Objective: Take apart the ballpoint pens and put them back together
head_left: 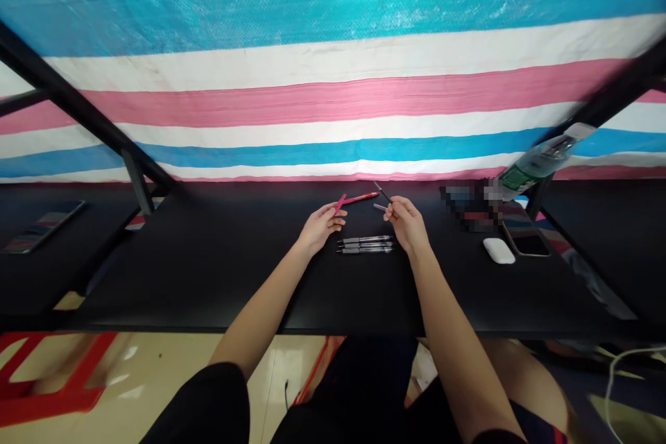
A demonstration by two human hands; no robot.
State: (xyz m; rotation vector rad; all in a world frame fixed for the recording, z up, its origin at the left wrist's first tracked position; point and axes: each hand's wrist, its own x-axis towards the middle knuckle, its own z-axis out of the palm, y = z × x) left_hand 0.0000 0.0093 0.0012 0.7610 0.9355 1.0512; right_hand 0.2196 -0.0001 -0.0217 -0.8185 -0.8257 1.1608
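Observation:
My left hand (318, 227) is closed on a slim pink pen part (340, 203) between thumb and fingers. A red pen (363, 198) extends to the right just beyond those fingertips; whether it is also held or rests on the table is unclear. In my right hand (408, 223), thumb and fingers pinch a thin dark pen refill (383, 192) that points up and to the left. A short pale tube-like piece (379, 207) sticks out beside the same fingers. Several clear pens with dark grips (365, 245) lie side by side on the black table (208, 257), between and below my hands.
To the right stand a tilted plastic bottle (541, 163), a phone (525, 234) and a white earbud case (499, 250); a blurred-out patch lies beside them. Black metal bars slope at both sides. A striped sheet (333, 100) hangs behind the table. Another phone (44, 227) lies far left.

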